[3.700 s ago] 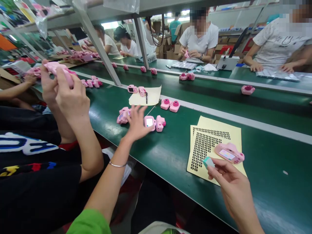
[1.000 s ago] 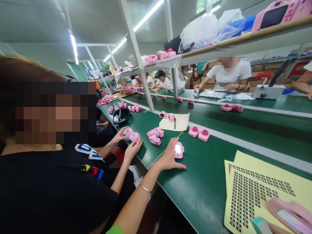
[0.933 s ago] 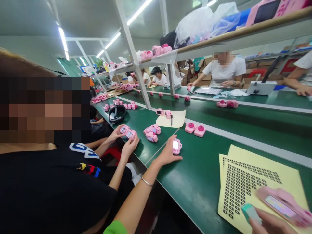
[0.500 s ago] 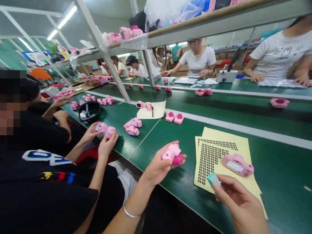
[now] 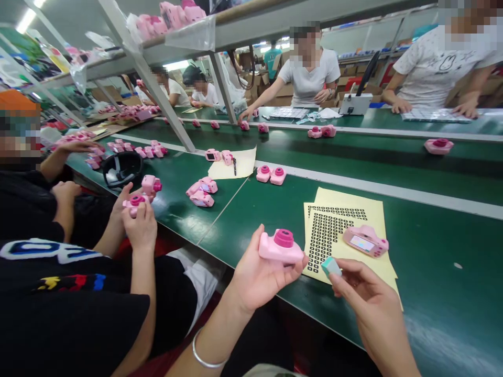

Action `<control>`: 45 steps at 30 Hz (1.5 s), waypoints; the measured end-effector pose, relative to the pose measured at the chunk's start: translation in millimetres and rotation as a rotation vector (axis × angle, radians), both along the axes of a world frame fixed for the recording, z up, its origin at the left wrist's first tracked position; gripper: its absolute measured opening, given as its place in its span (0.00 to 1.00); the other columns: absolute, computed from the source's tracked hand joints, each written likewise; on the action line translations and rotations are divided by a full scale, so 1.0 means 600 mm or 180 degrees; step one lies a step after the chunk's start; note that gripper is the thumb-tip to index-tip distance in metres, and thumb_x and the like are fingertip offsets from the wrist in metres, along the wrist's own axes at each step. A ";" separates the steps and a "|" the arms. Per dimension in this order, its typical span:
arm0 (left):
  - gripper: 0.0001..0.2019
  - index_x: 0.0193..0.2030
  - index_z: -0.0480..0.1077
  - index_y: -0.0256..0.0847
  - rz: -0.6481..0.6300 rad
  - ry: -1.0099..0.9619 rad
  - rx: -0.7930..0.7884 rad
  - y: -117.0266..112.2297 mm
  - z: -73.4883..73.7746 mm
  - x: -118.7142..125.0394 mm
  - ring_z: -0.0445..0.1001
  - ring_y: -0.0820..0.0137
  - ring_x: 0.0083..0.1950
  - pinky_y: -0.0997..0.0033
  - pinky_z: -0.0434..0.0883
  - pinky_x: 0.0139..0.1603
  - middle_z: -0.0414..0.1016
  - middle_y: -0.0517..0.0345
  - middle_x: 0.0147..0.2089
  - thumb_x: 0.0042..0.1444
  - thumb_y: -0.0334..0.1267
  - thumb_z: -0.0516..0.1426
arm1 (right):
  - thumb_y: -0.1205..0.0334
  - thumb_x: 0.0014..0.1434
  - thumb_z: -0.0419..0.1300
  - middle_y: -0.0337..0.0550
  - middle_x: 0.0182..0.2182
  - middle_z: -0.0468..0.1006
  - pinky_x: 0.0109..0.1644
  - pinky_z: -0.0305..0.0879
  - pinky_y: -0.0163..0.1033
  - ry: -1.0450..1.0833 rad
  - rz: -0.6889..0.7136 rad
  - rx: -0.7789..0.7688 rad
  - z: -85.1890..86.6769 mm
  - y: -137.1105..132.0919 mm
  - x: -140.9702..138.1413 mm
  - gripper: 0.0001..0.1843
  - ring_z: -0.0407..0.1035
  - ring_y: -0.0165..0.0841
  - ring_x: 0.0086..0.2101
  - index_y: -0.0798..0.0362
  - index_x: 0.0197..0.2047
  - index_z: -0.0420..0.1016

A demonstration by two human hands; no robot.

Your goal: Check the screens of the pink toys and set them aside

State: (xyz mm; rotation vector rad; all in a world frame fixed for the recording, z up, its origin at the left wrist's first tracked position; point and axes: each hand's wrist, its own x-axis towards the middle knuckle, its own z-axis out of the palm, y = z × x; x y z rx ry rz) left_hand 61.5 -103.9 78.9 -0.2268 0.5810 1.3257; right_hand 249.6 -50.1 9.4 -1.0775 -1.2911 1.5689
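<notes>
Our left hand (image 5: pixel 251 283) cradles a pink toy camera (image 5: pixel 281 247) above the green counter (image 5: pixel 444 230), lens facing up, with the fingers (image 5: pixel 254 246) curled around the camera's body rather than spread. Our right hand (image 5: pixel 371 301) is just beside it, its thumb and fingertips (image 5: pixel 346 275) pinching a small teal block (image 5: pixel 330 267) over the edge of a yellow sheet (image 5: pixel 346 198) printed with rows of tiny black labels. A second toy camera (image 5: pixel 365 241) lies on that sheet, screen up, near the block but not touching it. Farther along the counter we see a pair of pink cameras (image 5: pixel 271 175), a small heap of cameras (image 5: pixel 200 191), and a cream paper (image 5: pixel 243 162) with a black pen (image 5: pixel 234 166) on it. To our left, a co-worker's hands (image 5: pixel 135 225) hold pink cameras too, and more workers sit across the counter.
</notes>
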 end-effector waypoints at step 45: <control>0.19 0.24 0.63 0.39 0.1145 0.5530 0.0720 -0.020 -0.115 -0.032 0.65 0.66 0.65 0.58 0.60 0.73 0.66 0.58 0.42 0.35 0.32 0.72 | 0.54 0.47 0.71 0.44 0.34 0.75 0.34 0.70 0.31 -0.0068 -0.0090 0.0029 -0.007 0.007 -0.007 0.20 0.68 0.28 0.32 0.54 0.42 0.78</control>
